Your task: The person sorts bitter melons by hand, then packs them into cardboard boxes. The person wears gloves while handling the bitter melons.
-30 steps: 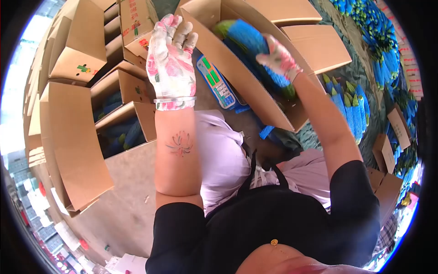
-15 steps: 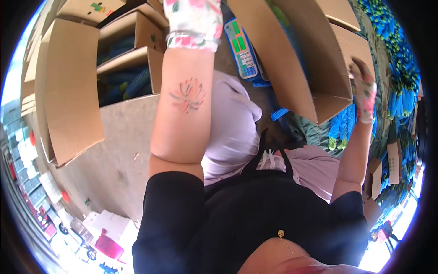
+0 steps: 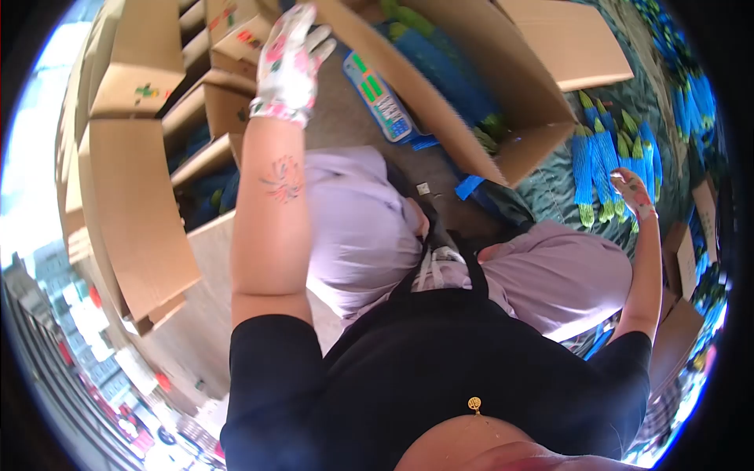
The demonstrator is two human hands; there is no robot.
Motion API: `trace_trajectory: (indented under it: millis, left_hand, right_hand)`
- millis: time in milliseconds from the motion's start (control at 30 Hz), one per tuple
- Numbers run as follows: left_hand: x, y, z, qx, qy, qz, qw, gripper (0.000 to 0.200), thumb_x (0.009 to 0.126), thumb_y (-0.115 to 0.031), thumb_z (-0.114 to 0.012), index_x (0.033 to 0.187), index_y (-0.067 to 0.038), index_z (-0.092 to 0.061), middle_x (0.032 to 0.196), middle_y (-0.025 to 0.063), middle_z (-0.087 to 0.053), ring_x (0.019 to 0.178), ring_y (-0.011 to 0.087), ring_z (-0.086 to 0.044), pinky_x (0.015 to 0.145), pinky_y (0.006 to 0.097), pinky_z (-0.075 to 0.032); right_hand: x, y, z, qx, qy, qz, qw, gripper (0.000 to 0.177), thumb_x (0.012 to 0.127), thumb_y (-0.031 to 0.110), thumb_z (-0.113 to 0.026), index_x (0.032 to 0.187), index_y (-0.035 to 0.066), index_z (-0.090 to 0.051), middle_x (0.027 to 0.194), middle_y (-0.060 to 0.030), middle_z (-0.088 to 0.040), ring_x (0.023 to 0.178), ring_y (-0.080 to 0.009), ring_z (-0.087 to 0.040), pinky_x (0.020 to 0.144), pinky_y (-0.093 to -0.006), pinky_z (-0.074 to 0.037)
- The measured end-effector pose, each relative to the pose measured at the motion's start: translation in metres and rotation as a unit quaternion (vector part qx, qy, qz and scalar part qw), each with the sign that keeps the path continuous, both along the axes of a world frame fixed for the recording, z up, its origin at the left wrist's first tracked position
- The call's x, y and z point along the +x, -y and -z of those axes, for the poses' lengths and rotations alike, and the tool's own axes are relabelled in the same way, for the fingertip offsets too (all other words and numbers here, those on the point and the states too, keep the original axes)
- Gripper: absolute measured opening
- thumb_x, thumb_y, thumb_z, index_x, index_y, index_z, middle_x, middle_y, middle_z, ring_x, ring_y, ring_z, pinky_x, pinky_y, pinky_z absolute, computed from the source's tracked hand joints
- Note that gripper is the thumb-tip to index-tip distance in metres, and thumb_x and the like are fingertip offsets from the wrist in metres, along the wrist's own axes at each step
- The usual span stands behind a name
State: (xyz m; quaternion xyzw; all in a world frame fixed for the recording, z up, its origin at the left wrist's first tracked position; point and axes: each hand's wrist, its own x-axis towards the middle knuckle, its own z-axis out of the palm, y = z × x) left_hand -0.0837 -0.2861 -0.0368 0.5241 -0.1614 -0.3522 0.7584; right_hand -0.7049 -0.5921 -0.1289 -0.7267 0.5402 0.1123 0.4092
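My left hand, in a white floral glove, is raised at the upper left with its fingers apart and nothing in them. It is beside the near wall of an open cardboard box. Inside that box lie long green-tipped pieces in blue mesh sleeves. At the right, my right hand, in a matching glove, has its fingers loosely spread. The fingertips are right at a row of similar blue-sleeved green pieces on dark green sheeting.
A digital scale with green displays stands on the floor left of the box. More open cartons line the left side, some holding blue-sleeved pieces. A box flap juts out at the upper right. Further blue bundles pile up at the far right.
My view has shifted, bringing my whole left hand into sight. My right hand has gone from beside the box flap to the row of blue-sleeved pieces, which now shows more fully.
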Motion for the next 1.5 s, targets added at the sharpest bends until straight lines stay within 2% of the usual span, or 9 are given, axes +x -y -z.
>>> trace_trajectory:
  millis: [233,533,733,967,1033,1100,1167,1333,1500]
  left_hand:
    - [-0.016,0.019,0.010,0.167,0.044,0.080,0.982,0.066,0.095,-0.035,-0.048,0.149,-0.009,-0.021,0.155,0.0089,-0.022,0.138,0.0392,-0.024,0.108,0.0530,-0.030]
    - [-0.029,0.061,-0.013,0.266,0.168,-0.001,0.949,0.079,0.090,-0.051,-0.055,0.148,-0.008,-0.022,0.152,0.0103,-0.022,0.140,0.0375,-0.020,0.113,0.0499,-0.019]
    - [-0.029,0.074,-0.011,0.242,0.199,-0.113,0.943,0.082,0.090,-0.049,-0.058,0.138,0.007,-0.023,0.150,0.0260,-0.019,0.140,0.0379,-0.020,0.115,0.0448,-0.020]
    - [-0.014,0.078,-0.016,0.283,0.184,-0.105,0.935,0.085,0.091,-0.047,-0.056,0.146,0.003,-0.015,0.151,0.0251,-0.017,0.141,0.0388,-0.018,0.116,0.0442,-0.019]
    - [-0.003,0.078,-0.014,0.278,0.181,-0.096,0.938,0.085,0.091,-0.047,-0.055,0.149,-0.003,-0.011,0.153,0.0229,-0.016,0.141,0.0390,-0.017,0.116,0.0448,-0.018]
    - [-0.021,0.081,-0.019,0.282,0.194,-0.116,0.932,0.083,0.091,-0.047,-0.055,0.150,-0.006,-0.014,0.154,0.0222,-0.012,0.141,0.0386,-0.017,0.116,0.0453,-0.019]
    - [-0.019,0.080,-0.018,0.277,0.199,-0.109,0.934,0.083,0.091,-0.046,-0.056,0.149,-0.005,-0.014,0.154,0.0225,-0.010,0.141,0.0384,-0.018,0.116,0.0453,-0.019]
    - [-0.035,0.085,-0.019,0.279,0.223,-0.132,0.924,0.087,0.089,-0.049,-0.057,0.148,-0.003,-0.014,0.153,0.0246,-0.014,0.141,0.0376,-0.021,0.113,0.0431,-0.023]
    - [-0.040,0.084,-0.017,0.268,0.239,-0.118,0.926,0.090,0.088,-0.051,-0.057,0.148,0.000,-0.013,0.153,0.0236,-0.014,0.140,0.0353,-0.023,0.112,0.0400,-0.024]
  right_hand:
    - [-0.098,-0.057,0.132,0.064,0.012,0.167,0.984,0.033,0.085,0.021,-0.060,0.115,0.006,-0.059,0.099,-0.0073,-0.065,0.092,-0.0145,-0.059,0.076,-0.0311,-0.046]
    - [-0.109,-0.063,0.205,-0.289,-0.040,0.223,0.930,0.036,0.078,0.020,-0.062,0.112,0.009,-0.055,0.107,-0.0136,-0.060,0.097,-0.0334,-0.061,0.083,-0.0410,-0.050]
    - [-0.123,0.007,0.181,-0.418,-0.175,0.314,0.834,0.039,0.072,0.021,-0.066,0.107,0.007,-0.055,0.111,-0.0141,-0.056,0.104,-0.0329,-0.055,0.088,-0.0434,-0.046]
    - [-0.152,0.027,0.159,-0.264,-0.252,0.367,0.855,0.048,0.075,0.039,-0.066,0.108,0.006,-0.055,0.112,-0.0159,-0.058,0.104,-0.0326,-0.057,0.090,-0.0417,-0.046]
    - [-0.162,0.026,0.136,-0.036,-0.137,0.337,0.931,0.044,0.076,0.041,-0.066,0.104,0.008,-0.060,0.107,-0.0140,-0.061,0.098,-0.0325,-0.060,0.088,-0.0407,-0.048]
    - [-0.174,0.017,0.146,-0.105,-0.155,0.350,0.918,0.037,0.076,0.037,-0.065,0.101,0.009,-0.062,0.103,-0.0125,-0.062,0.093,-0.0325,-0.062,0.084,-0.0407,-0.049]
    - [-0.188,0.011,0.161,-0.409,-0.186,0.374,0.811,0.033,0.077,0.031,-0.063,0.101,0.008,-0.062,0.103,-0.0136,-0.062,0.091,-0.0342,-0.061,0.082,-0.0417,-0.049]
    - [-0.208,0.031,0.155,-0.544,-0.205,0.353,0.733,0.048,0.071,0.018,-0.067,0.116,0.013,-0.054,0.113,-0.0094,-0.055,0.110,-0.0304,-0.052,0.091,-0.0440,-0.044]
    - [-0.221,0.068,0.133,-0.423,-0.219,0.249,0.843,0.052,0.069,0.020,-0.072,0.117,0.011,-0.054,0.113,-0.0115,-0.057,0.107,-0.0317,-0.056,0.093,-0.0416,-0.045]
